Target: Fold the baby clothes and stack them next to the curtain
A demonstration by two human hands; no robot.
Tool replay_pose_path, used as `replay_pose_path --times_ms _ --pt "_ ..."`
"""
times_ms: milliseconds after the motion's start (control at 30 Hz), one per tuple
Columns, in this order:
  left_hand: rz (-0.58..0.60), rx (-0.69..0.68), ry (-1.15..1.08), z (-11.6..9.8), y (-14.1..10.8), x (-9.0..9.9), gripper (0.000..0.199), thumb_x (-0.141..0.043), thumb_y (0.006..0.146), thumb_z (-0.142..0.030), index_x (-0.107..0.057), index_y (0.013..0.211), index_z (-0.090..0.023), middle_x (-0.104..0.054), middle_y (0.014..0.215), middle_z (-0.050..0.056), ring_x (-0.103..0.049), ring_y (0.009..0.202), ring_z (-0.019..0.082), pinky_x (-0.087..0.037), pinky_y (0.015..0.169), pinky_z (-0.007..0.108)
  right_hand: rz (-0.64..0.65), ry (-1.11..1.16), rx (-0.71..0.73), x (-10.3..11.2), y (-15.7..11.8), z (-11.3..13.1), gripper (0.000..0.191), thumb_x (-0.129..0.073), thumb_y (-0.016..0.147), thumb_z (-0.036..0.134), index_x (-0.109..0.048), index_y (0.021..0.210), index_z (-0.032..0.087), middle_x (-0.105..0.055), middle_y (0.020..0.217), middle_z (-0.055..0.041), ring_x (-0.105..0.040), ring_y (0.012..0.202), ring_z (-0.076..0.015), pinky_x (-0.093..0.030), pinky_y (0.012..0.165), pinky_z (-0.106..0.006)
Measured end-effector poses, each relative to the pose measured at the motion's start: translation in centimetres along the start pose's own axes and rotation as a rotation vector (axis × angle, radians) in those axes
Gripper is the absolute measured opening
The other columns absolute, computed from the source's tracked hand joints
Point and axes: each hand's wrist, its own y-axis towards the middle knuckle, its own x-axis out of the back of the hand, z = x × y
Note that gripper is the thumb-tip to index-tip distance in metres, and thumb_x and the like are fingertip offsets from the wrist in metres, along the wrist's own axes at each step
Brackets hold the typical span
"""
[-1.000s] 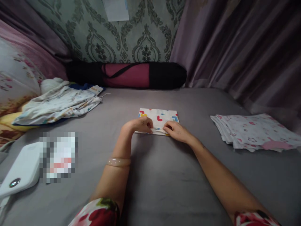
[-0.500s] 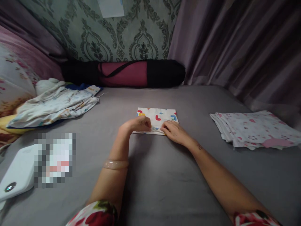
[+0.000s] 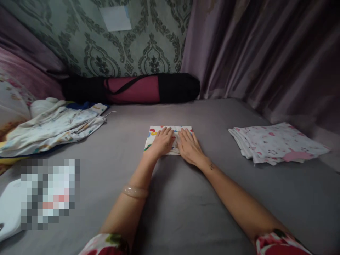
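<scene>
A folded white cloth (image 3: 175, 150) with colourful printed shapes lies flat on the grey sheet (image 3: 191, 209), in the middle of the head view. My left hand (image 3: 163, 141) rests on its left half, palm down with the fingers stretched out. On the right half, my right hand (image 3: 189, 146) also lies flat, fingers extended and pointing away from me. Neither hand grips the cloth; the palms and hands cover much of its surface. A pale bangle sits on my left forearm.
To the right lies a folded stack of pink-patterned white cloth (image 3: 276, 143). A rumpled pile of printed clothes (image 3: 58, 122) is at the left. Nearer on the left are a white device (image 3: 10, 205) and a pixelated item (image 3: 57, 191). A black and maroon long bag (image 3: 132, 88) lies along the wall.
Both hands have gone from pinching the cloth's near edge to lying flat on top of it, fingers stretched out. The whole view has shifted slightly.
</scene>
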Motion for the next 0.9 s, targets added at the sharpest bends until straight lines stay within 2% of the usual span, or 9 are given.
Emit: replay_pose_path --times_ms 67,167,267,400,467,533,600,700,900 --pt "0.055 0.082 0.019 -0.5 0.1 -1.2 0.047 -0.032 0.097 -0.032 -0.039 0.139 -0.013 -0.032 0.152 0.017 -0.023 0.143 0.032 -0.018 0.114 0.053 0.095 0.001 -0.045 -0.6 -0.1 0.0 0.055 -0.03 0.098 0.034 -0.037 0.144 0.004 -0.029 0.153 -0.018 -0.019 0.144 -0.0271 -0.011 0.117 -0.045" --pt "0.12 0.129 0.019 -0.6 0.0 -2.2 0.053 -0.031 0.097 -0.038 -0.034 0.144 -0.013 -0.024 0.156 0.015 -0.018 0.145 0.031 -0.013 0.116 0.053 0.149 0.082 -0.057 -1.0 0.3 -0.5 0.057 -0.031 0.098 0.037 -0.038 0.144 0.004 -0.026 0.154 -0.018 -0.018 0.144 -0.0272 -0.011 0.117 -0.046" --pt "0.093 0.115 -0.047 0.1 0.0 -1.8 0.053 -0.033 0.096 -0.039 -0.037 0.142 -0.013 -0.028 0.155 0.015 -0.022 0.144 0.029 -0.017 0.116 0.05 0.12 0.336 -0.118 0.0 1.5 -2.1 0.048 -0.032 0.097 0.031 -0.047 0.139 0.011 -0.04 0.148 -0.0141 -0.033 0.139 -0.0221 -0.025 0.114 -0.041" --pt "-0.086 0.204 -0.13 2.4 -0.5 0.4 0.045 -0.04 0.091 -0.036 -0.052 0.129 -0.014 -0.048 0.14 0.016 -0.048 0.127 0.023 -0.038 0.104 0.035 0.004 0.607 -0.525 2.6 2.7 -5.7 0.037 -0.032 0.098 0.025 -0.06 0.12 0.018 -0.068 0.117 -0.0098 -0.064 0.101 -0.015 -0.051 0.081 -0.026" --pt "-0.139 0.377 -0.077 3.9 -1.1 1.8 0.04 -0.045 0.088 -0.035 -0.059 0.119 -0.014 -0.06 0.124 0.016 -0.059 0.11 0.023 -0.045 0.093 0.031 0.056 0.595 -0.701 3.7 2.5 -7.0 0.031 -0.038 0.097 0.025 -0.066 0.105 0.015 -0.073 0.095 -0.0103 -0.067 0.075 -0.0131 -0.05 0.062 -0.021" --pt "-0.076 0.563 -0.041 5.3 -1.8 3.0 0.036 -0.05 0.085 -0.038 -0.063 0.108 -0.012 -0.068 0.107 0.015 -0.064 0.098 0.024 -0.047 0.082 0.029 0.15 0.564 -0.766 4.2 2.1 -7.6 0.026 -0.047 0.093 0.027 -0.068 0.085 0.013 -0.071 0.074 -0.0093 -0.06 0.053 -0.0114 -0.044 0.049 -0.02" --pt "0.014 0.676 -0.048 6.0 -2.4 3.9 0.034 -0.054 0.082 -0.041 -0.066 0.097 -0.013 -0.07 0.098 0.015 -0.065 0.093 0.025 -0.046 0.073 0.027 0.21 0.524 -0.783 4.1 1.8 -7.6 0.029 -0.056 0.089 0.032 -0.065 0.068 0.014 -0.065 0.057 -0.0073 -0.053 0.043 -0.0114 -0.039 0.044 -0.022" --pt "0.059 0.741 -0.077 5.9 -2.9 4.5 0.03 -0.058 0.078 -0.043 -0.066 0.082 -0.015 -0.071 0.091 0.014 -0.065 0.087 0.026 -0.042 0.065 0.026 0.233 0.441 -0.764 3.3 1.9 -7.1 0.034 -0.064 0.082 0.042 -0.062 0.06 0.016 -0.061 0.054 -0.0071 -0.056 0.048 -0.0151 -0.037 0.045 -0.024" --pt "0.045 0.789 -0.227 4.7 -2.5 4.5 0.028 -0.062 0.069 -0.044 -0.065 0.066 -0.016 -0.063 0.06 0.005 -0.061 0.067 0.02 -0.037 0.054 0.024 0.261 0.239 -0.643 2.3 3.1 -6.0 0.022 -0.068 0.076 0.041 -0.069 0.077 0.019 -0.07 0.077 -0.0095 -0.067 0.077 -0.023 -0.043 0.055 -0.025"
